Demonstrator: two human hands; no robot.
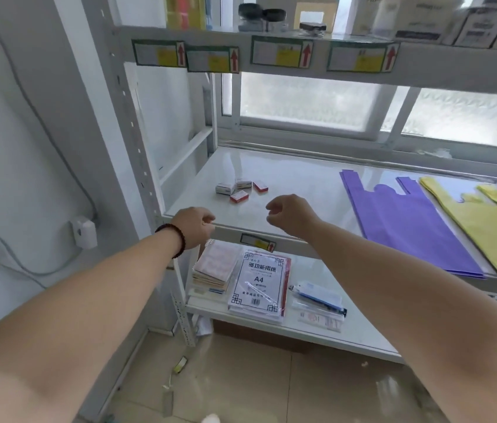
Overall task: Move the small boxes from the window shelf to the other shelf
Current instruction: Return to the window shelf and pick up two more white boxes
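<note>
Two bare hands before a white window shelf holding four small boxes.

Lower frame: both forearms reach in. Left hand (pixel 193 227), beaded bracelet (pixel 171 239) at the wrist, fingers loosely curled, holding nothing, at the shelf's front edge (pixel 232 230). Right hand (pixel 290 213) likewise half-curled and empty, above the shelf front. Bottom centre, lower shelf: paper pack (pixel 259 282) printed "A4" with Chinese characters, a spiral notebook stack (pixel 215 268) left of it, bagged stationery (pixel 319 296) to its right. Centre: small boxes (pixel 239 188), red-and-white, clustered just beyond the hands; print unreadable. Right: purple bag (pixel 409 221) and yellow bag (pixel 491 227), flat. Top: labels with red arrows (pixel 282 52), text blurred; frosted window (pixel 311 100) behind.
</note>
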